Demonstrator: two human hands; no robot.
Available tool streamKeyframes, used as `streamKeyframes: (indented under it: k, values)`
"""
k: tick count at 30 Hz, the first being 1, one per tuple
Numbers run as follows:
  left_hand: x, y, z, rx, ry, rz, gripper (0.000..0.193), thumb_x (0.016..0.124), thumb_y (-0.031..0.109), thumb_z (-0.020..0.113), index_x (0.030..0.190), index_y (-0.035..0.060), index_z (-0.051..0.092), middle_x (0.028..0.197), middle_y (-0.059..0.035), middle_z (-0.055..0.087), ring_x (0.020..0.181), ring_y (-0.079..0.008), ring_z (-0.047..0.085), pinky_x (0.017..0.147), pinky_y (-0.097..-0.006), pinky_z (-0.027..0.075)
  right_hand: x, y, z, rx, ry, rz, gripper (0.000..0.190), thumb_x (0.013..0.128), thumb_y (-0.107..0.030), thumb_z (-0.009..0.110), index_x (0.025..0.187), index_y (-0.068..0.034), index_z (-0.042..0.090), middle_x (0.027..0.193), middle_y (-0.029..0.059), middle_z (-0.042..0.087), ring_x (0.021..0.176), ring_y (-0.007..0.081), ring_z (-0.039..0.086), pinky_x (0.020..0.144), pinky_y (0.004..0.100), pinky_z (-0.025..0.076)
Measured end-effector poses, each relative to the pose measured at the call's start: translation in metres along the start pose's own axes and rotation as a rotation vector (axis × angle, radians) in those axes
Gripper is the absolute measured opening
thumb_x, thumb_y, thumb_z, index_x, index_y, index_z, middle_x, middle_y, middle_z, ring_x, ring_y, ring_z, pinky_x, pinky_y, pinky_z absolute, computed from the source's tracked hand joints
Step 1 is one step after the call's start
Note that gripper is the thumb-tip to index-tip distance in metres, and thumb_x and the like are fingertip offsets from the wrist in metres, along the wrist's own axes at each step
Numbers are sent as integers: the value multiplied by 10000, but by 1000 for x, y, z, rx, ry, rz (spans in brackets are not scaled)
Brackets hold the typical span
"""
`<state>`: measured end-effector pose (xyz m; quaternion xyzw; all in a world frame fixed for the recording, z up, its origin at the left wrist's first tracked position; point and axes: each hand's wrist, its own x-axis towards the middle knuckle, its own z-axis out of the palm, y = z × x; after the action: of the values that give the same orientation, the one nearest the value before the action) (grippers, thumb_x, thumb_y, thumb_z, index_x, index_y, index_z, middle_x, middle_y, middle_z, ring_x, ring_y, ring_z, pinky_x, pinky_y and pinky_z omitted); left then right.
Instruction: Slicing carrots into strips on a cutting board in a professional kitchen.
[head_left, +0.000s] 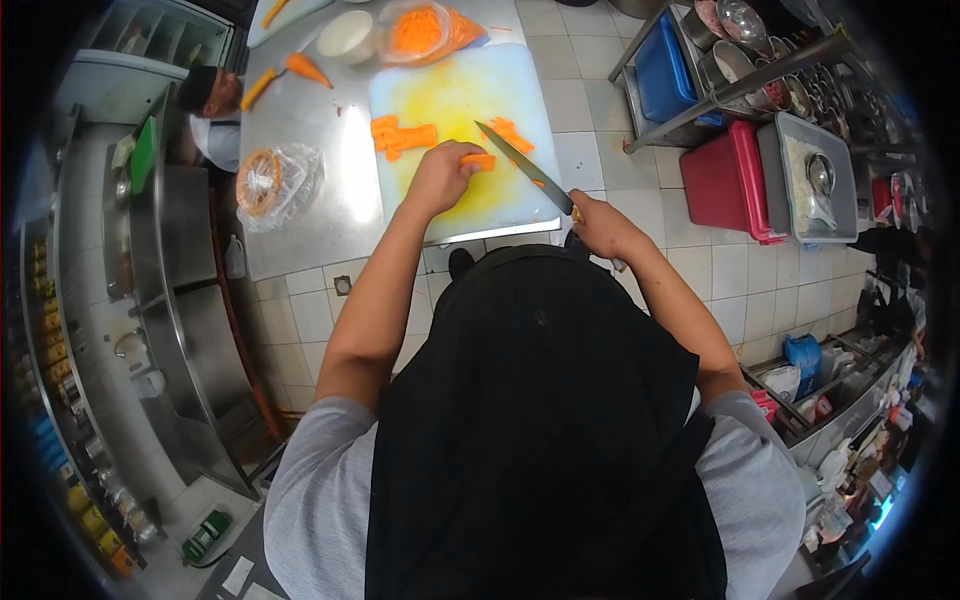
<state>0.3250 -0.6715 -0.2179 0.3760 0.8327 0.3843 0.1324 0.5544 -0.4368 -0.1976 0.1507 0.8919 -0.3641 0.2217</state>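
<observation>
Between the thumb and fingers of my left hand (439, 180) is a carrot slice (478, 161), just over the white, yellow-stained cutting board (480, 90). My right hand (606, 225) grips a chef's knife (529, 172) by its handle at the board's right edge. The blade slants up and left across the board, its tip apart from the carrot slice. Cut carrot strips (510, 133) lie beyond the blade. To the left of my left hand, a pile of carrot slices (401, 137) rests on the board's left side.
A bag of shredded carrot (424, 30) and a white bowl (346, 37) stand behind the board. A whole carrot (307, 69), a peeler (262, 86) and a plastic-wrapped round container (262, 184) lie on the steel table (300, 247). A person (214, 112) is at the left. Red bin (720, 180) at right.
</observation>
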Motion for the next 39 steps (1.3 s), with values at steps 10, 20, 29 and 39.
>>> streamKeyframes:
  k: [10,20,29,39]
  values:
    - [-3,-6,30,209,66,78,266,859,116,798,1114,51,760,1026,-201,664,1012,-386,644,914,-461,530,-8,-26,7,-73,36,95,395,924,3,549,1317,15,504,1148,319,713,1100,479,690,930,540,551]
    - [1,-6,40,263,73,151,207,846,99,785,1052,90,772,983,-180,653,958,-387,640,883,-485,534,-36,-57,0,-310,95,105,374,900,8,589,1266,-3,516,1114,277,715,1029,459,719,878,542,580]
    - [-1,-14,46,244,101,226,178,863,59,728,1040,72,743,957,-160,651,948,-374,625,870,-484,518,-9,-72,7,-352,41,124,333,944,-10,569,1274,13,527,1120,281,706,1025,448,732,873,534,596]
    - [-4,-11,45,216,138,198,135,881,23,686,1008,60,714,956,-159,652,945,-385,618,853,-478,519,-6,-85,0,-396,9,133,342,949,-4,566,1288,11,518,1154,286,698,1043,452,730,892,530,593]
